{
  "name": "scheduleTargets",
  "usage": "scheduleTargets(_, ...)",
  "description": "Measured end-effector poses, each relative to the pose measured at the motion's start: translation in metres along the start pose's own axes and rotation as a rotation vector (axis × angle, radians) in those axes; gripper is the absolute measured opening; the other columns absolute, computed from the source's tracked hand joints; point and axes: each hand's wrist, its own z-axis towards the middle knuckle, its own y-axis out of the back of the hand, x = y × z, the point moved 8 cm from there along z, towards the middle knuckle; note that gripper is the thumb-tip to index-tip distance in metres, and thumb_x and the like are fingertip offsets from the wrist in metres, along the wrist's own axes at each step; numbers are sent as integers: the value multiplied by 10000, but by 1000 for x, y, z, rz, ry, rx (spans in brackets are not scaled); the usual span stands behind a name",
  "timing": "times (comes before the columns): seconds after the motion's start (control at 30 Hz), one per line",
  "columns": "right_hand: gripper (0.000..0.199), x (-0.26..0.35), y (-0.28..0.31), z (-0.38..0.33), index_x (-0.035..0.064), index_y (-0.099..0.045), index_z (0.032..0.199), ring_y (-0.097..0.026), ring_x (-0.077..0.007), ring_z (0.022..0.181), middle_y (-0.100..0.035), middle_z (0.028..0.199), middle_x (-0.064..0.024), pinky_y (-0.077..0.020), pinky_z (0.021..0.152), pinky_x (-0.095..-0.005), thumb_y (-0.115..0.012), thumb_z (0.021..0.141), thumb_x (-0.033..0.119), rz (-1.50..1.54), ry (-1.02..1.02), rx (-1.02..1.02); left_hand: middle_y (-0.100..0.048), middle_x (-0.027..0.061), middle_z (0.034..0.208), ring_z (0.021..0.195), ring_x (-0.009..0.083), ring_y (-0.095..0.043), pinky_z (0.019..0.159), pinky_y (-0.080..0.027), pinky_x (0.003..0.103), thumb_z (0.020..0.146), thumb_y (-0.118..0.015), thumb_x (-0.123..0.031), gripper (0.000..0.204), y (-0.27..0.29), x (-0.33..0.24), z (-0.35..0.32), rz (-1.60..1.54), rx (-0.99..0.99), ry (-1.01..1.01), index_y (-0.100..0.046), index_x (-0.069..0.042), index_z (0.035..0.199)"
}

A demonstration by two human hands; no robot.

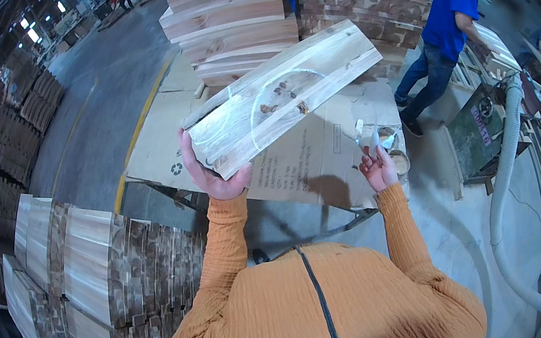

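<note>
My left fingers (190, 157) clamp one end of a wooden board (288, 103), at twelve o'clock over the bench (157, 152); at one, my right fingers (384, 156) pinch what looks like a spatula (375, 140). The knots (267, 108) are ringed, seemingly unfilled.

A long, pale wooden board (284, 98) slants across the middle of the frame, its right end higher. Dark knots and brown spots mark its face, partly ringed by a white curved line; the left hand (222, 186) grips its lower left end. A small, thin greyish blade (374, 141) points upward from the right hand (378, 169), right of centre.
</note>
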Motion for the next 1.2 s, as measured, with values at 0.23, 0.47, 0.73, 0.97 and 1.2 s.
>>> scheduleTargets(0.23,190,13,2,-10,176,-527,1047,-494,-126,703,-569,912,15,-440,621,-296,-591,881,242,39,48,41,-284,249,1401,1268,329,-369,1031,-336,421,631,-769,-407,999,1,1,-2,25,10,-10,-265,45,1365)
scheduleTargets(0.47,170,13,0,-15,174,-527,1024,-459,-112,655,-521,830,39,-404,575,-282,-593,877,227,-1,60,1,-281,248,1402,1279,346,-352,1032,-329,433,647,-754,-451,1001,3,2,-8,2,6,-19,-263,30,1374)
scheduleTargets(0.73,210,10,-4,-17,162,-526,1062,-459,-106,641,-524,839,34,-390,558,-274,-589,876,233,-21,56,-6,-287,247,1396,1287,358,-336,1030,-324,443,680,-712,-508,998,2,-1,-8,91,25,-34,-253,42,1375)
scheduleTargets(0.97,254,7,-11,-18,156,-515,1115,-467,-96,642,-529,856,5,-401,558,-273,-568,884,249,-46,41,5,-293,245,1393,1271,347,-357,1026,-331,438,678,-715,-506,997,2,-1,-3,66,13,-27,-257,44,1372)
scheduleTargets(1.2,262,5,-7,-18,158,-507,1127,-473,-94,635,-531,853,1,-409,555,-268,-566,886,241,-43,50,-20,-297,236,1394,1264,334,-368,1024,-336,432,678,-716,-495,984,5,5,-1,94,11,-1,-263,38,1369)
